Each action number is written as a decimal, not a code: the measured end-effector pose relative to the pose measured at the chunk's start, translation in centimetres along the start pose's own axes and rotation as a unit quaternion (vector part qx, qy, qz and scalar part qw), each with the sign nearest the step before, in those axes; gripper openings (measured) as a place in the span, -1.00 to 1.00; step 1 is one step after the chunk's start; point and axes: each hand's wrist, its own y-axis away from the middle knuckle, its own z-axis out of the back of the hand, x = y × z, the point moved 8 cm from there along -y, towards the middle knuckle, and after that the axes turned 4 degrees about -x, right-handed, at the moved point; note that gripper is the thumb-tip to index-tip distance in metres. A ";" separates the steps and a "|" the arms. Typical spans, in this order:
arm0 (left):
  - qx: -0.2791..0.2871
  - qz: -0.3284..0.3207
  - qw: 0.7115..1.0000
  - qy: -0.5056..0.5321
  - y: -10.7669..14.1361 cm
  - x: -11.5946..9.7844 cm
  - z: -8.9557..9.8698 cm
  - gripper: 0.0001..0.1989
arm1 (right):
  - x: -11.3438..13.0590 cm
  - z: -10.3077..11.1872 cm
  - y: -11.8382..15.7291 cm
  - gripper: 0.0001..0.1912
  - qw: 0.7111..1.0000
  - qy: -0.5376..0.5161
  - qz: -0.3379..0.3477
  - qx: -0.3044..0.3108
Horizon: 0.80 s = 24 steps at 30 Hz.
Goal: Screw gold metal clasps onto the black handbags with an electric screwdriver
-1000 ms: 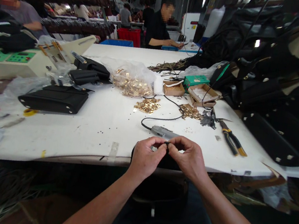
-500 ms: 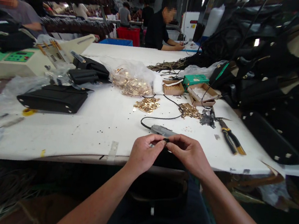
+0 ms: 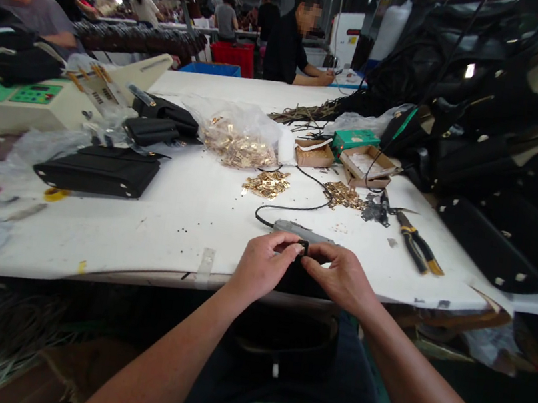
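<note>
Above the table's front edge, my left hand (image 3: 265,261) pinches a small black strap-like piece (image 3: 303,246) between thumb and fingers. My right hand (image 3: 341,276) closes on the same piece from the other side, fingertips almost meeting. What exactly the piece is, I cannot make out. Below the hands a black bag (image 3: 281,338) rests at my lap, its dark opening facing up. Just beyond my fingers lies a grey corded hand tool (image 3: 295,229), partly hidden by them.
Gold metal fittings lie in two piles (image 3: 266,184) and in a clear plastic bag (image 3: 238,139). Yellow-black pliers (image 3: 419,244) lie at the right. A black handbag (image 3: 99,169) lies at the left. Black bags (image 3: 500,243) are stacked at the right. A co-worker (image 3: 293,37) sits across the table.
The black piece between my fingers now stands up more and shows a bent, loop-like shape. Both hands stay in nearly the same place. The view has tilted slightly.
</note>
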 end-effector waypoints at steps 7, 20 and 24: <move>0.032 -0.025 0.999 -0.032 0.7 -0.6 -0.4 -0.76 | -0.3 -0.3 0.0 -0.83 1.000 -0.003 0.004 -0.012; 0.005 -0.039 0.998 -0.044 0.8 -0.9 -0.5 -0.69 | -0.5 -0.3 0.1 -0.83 1.000 -0.006 0.002 -0.029; -0.015 -0.036 0.998 -0.054 0.7 -1.0 -0.7 -0.70 | -0.5 -0.4 0.0 -0.83 0.999 0.004 0.003 -0.035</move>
